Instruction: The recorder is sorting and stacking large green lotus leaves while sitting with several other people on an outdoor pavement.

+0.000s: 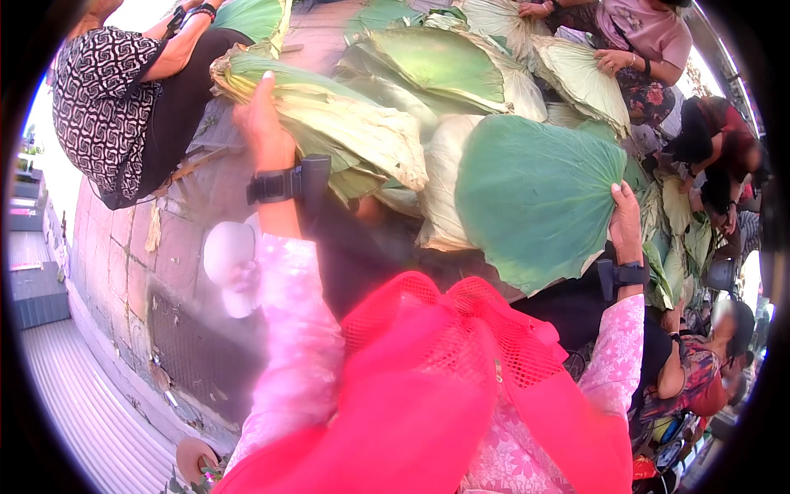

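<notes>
Folded dried lotus leaves (358, 133), pale yellow outside with some green, are gripped at their gathered end by my left hand (266, 129). On the other side, my right hand (624, 216) pinches the edge of a broad green lotus leaf (543, 191), which is spread out above my lap. Between the hands lies a pale, dry leaf (449, 185), partly covered by the green one. A heap of large lotus leaves (438, 65), green and yellowish, lies beyond both hands.
A person in a patterned top (111, 105) sits at the left. Another in a pink shirt (642, 37) handles leaves at the upper right. More people sit along the right beside further leaves (676, 204). A white object (229, 262) stands on the brick paving (123, 259), near corrugated sheeting (86, 395).
</notes>
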Action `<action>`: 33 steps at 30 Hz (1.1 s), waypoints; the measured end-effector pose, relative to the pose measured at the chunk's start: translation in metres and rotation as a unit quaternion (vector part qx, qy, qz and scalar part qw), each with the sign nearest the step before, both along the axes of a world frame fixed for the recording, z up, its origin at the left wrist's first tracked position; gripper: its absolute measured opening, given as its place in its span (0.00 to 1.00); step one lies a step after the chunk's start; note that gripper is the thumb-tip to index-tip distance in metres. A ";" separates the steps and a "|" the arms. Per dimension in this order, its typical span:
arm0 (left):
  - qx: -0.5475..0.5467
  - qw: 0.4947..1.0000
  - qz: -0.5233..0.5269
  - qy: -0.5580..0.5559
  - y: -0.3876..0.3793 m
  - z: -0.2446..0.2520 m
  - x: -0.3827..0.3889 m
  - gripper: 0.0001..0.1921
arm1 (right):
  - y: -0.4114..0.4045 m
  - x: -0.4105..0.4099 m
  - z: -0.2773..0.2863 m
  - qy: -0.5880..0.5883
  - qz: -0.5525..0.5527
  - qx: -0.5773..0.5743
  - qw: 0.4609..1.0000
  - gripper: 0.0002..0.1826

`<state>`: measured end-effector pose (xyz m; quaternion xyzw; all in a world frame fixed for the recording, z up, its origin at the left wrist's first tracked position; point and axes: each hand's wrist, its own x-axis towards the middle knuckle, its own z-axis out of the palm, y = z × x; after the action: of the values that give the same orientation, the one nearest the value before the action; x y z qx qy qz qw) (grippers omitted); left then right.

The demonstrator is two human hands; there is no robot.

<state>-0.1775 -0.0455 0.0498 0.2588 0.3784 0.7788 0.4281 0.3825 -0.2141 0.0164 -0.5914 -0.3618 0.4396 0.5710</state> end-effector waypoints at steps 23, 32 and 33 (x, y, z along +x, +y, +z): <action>-0.059 0.997 0.035 0.029 -0.009 -0.006 -0.030 0.17 | 0.108 -0.162 0.043 0.151 0.183 0.127 0.963 0.26; -0.026 0.999 -0.005 0.029 -0.017 -0.002 -0.035 0.15 | 0.078 -0.105 0.003 -0.238 0.181 -0.091 0.950 0.29; -0.026 0.999 -0.004 0.029 -0.013 -0.004 -0.035 0.15 | 0.069 -0.094 -0.001 -0.318 0.222 -0.096 0.917 0.28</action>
<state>-0.2122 -0.0587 0.0463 0.2709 0.4100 0.7592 0.4267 0.2880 -0.1453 0.0154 -0.6562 -0.6028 0.3762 0.2540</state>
